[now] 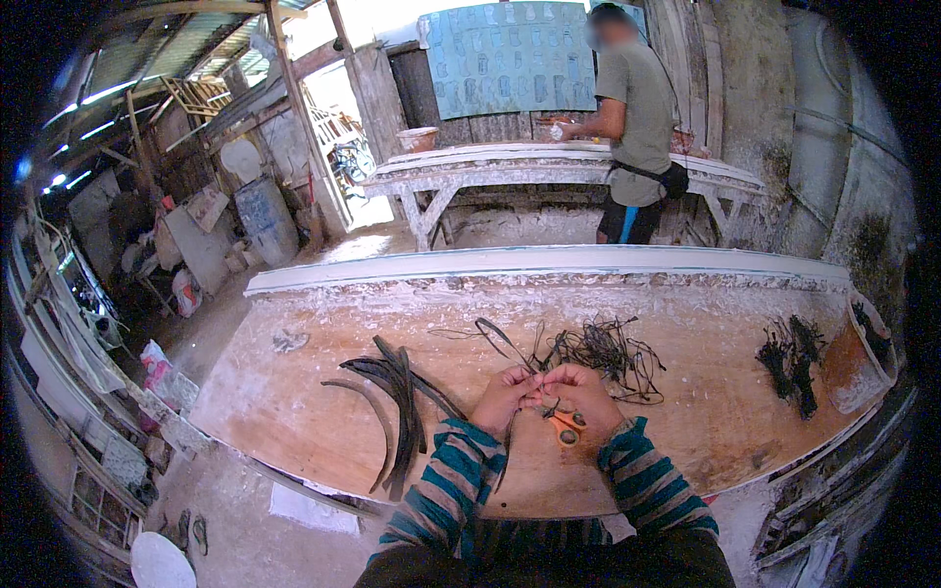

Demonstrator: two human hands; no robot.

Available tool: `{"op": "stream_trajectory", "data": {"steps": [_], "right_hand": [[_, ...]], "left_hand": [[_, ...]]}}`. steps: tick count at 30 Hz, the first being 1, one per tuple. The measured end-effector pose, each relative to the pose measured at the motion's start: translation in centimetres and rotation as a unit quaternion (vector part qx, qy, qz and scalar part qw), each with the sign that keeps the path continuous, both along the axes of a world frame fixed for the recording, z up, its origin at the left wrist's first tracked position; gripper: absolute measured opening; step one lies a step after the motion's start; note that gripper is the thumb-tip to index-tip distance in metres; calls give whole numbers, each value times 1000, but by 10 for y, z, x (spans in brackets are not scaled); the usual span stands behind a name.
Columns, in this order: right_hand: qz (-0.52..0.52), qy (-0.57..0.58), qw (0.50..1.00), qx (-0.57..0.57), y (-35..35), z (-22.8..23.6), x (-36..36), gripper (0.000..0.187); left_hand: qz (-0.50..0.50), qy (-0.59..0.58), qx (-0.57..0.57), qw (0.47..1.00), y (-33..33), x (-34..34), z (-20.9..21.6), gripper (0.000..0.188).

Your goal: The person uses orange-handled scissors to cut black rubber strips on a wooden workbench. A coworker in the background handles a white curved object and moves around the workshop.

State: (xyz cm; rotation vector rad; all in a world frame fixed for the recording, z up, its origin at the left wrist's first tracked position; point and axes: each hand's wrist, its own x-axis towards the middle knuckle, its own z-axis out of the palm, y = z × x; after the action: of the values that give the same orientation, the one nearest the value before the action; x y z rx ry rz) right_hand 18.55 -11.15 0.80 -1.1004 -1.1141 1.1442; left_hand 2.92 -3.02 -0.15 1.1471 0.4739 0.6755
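Note:
My left hand [502,400] and my right hand [585,397] meet fingertip to fingertip over the wooden tabletop, both closed in a pinch. Between them they grip a thin black strip [500,336]; it curves up in a loop beyond my fingers, and a dark length hangs below the left hand. What exactly the fingertips pinch is too small to make out. Scissors with orange handles [567,427] lie just under my right hand, their blades partly hidden. Beyond that hand spreads a tangled heap of thin black cords [603,353]. Several wider black strips [397,412] lie left of my left forearm.
Tied bundles of black cord [790,358] lie at the right, beside a tipped, dusty bucket [848,358]. A white-coated ledge [549,260] runs along the table's far edge. Beyond, another person [637,108] stands at a whitened bench [490,171]. A blue drum [265,216] stands far left.

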Motion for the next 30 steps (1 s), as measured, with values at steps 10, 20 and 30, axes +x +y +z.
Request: {"op": "stream_trajectory", "data": {"steps": [10, 20, 30], "right_hand": [[-2, 128, 991, -27, -1, 2, -3, 10], [7, 87, 995, -40, -3, 5, -4, 12], [-44, -78, 992, 91, -2, 4, -10, 13]], "left_hand": [[-26, -31, 9, 999, -2, -1, 5, 17], [-9, -30, -4, 1000, 1, -1, -3, 13], [10, -47, -50, 998, 2, -1, 1, 13]]}}
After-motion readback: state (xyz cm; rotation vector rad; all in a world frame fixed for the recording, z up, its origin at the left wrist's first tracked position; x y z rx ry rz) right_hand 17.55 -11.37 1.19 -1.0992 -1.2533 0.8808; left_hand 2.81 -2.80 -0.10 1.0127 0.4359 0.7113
